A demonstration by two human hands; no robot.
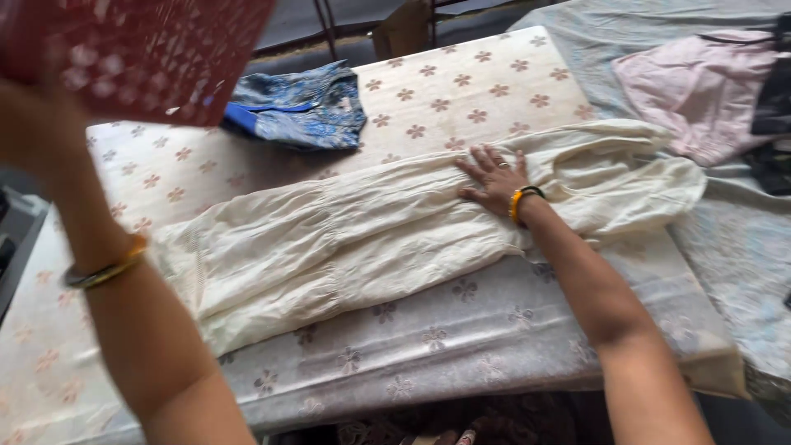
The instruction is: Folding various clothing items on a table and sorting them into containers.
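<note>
The cream garment (395,239) lies folded lengthwise, the right hand (494,180) flat and open on it (the left hand (37,124), blurred, lifts a red patterned cloth (148,49); grip unclear), cross folds remaining.

You're in a home laundry or ironing corner: a padded table (461,91) under a floral cover, garments spread around, a bed sheet (741,239) alongside.
</note>
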